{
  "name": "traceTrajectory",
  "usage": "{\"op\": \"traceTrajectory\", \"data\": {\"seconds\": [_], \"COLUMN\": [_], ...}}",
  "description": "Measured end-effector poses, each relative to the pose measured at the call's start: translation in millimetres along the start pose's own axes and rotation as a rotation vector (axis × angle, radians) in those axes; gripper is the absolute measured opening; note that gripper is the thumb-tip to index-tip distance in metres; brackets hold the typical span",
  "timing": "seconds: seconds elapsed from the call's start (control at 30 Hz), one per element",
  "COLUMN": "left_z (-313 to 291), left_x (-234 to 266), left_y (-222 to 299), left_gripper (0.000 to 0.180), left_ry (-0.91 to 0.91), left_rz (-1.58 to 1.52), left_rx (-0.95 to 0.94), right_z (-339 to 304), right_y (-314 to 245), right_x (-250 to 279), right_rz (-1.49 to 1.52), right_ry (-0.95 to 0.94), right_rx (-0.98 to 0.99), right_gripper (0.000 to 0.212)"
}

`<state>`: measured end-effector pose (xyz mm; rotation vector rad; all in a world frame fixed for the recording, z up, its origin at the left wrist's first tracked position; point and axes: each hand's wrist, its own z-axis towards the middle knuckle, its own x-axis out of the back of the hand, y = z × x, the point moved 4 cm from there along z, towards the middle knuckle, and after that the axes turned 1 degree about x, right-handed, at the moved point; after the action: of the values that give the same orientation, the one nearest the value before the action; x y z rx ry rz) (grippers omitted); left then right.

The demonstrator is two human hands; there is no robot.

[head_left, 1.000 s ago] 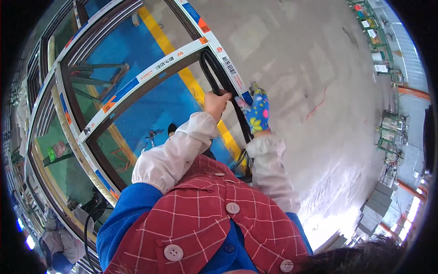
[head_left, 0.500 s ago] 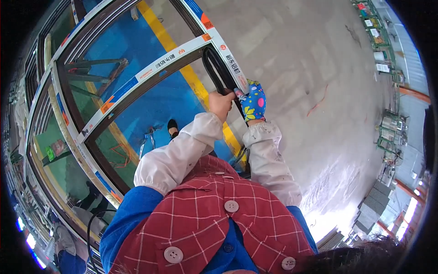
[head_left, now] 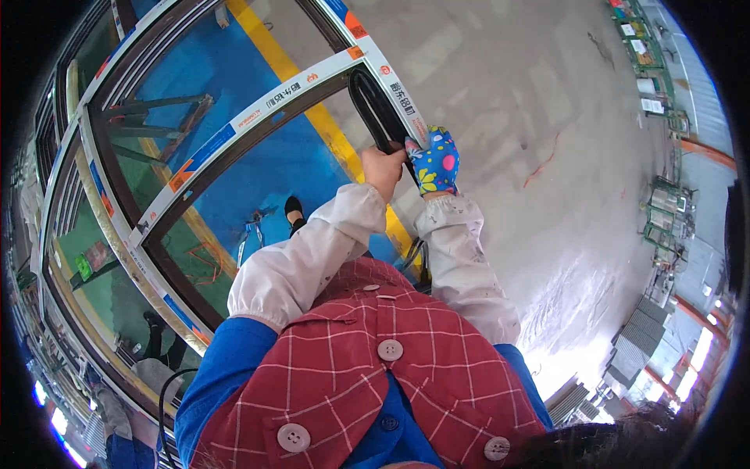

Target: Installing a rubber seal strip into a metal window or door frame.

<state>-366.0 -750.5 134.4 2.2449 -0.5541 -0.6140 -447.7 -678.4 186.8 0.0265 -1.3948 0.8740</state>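
Observation:
A window frame (head_left: 258, 116) of aluminium bars, covered with printed white, blue and orange film, spreads ahead and to my left. From its inner corner a looped black rubber strip (head_left: 367, 102) runs along the right-hand bar toward me. My bare left hand (head_left: 383, 170) is closed around the strip, fingers pinched near that bar. Right beside it, my right hand (head_left: 434, 162), in a blue glove with a colourful pattern, is closed over the bar's near part. The glove and bar hide its fingertips and whether strip lies under them.
Further frames stack at the left, with a person's sleeve and legs (head_left: 152, 344) beyond them. A yellow floor line (head_left: 324, 129) crosses beneath the frame beside blue flooring. Grey floor (head_left: 531, 203) stretches right toward green racks (head_left: 664, 219). A black cord (head_left: 162, 406) hangs at lower left.
The frame sits slightly higher in the picture. Both hands keep their places at the bar, the gloved one shifting up slightly with it. The other person at lower left has moved a little.

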Motion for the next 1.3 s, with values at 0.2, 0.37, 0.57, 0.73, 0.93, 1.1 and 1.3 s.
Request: {"op": "traceTrajectory", "data": {"seconds": [0.2, 0.37, 0.57, 0.73, 0.93, 1.1, 1.3], "left_z": [-3.2, -0.7, 1.8, 5.5, -22.6, 29.6, 34.3], "left_x": [6.1, 6.0, 8.4, 19.1, 82.5, 131.4, 141.7], "left_y": [-2.3, -3.3, -6.1, -8.0, 22.3, 79.3, 78.2], "left_gripper": [0.011, 0.013, 0.012, 0.015, 0.034, 0.029, 0.026], "left_ry": [-0.009, -0.071, -0.144, -0.242, -0.357, -0.126, -0.325], "left_rz": [0.071, -0.043, -0.077, -0.017, 0.031, 0.395, 0.291], "left_rx": [-0.021, -0.002, -0.034, 0.035, -0.02, -0.187, -0.102], "right_z": [6.9, 25.2, 26.1, 22.8, 17.1, 20.3, 23.8], "right_y": [0.6, -5.0, -14.7, -34.7, -43.2, -43.2, -50.5], "right_x": [-0.3, -13.2, -10.4, -10.0, -11.0, -15.1, -16.5], "right_rz": [0.036, 0.118, 0.084, -0.265, -0.338, -0.37, -0.351], "right_ry": [-0.149, -0.168, -0.157, -0.213, -0.079, -0.057, -0.012], "right_rx": [-0.114, -0.074, -0.007, -0.026, -0.061, -0.091, -0.106], "right_gripper": [0.035, 0.036, 0.048, 0.06, 0.056, 0.056, 0.054]}}
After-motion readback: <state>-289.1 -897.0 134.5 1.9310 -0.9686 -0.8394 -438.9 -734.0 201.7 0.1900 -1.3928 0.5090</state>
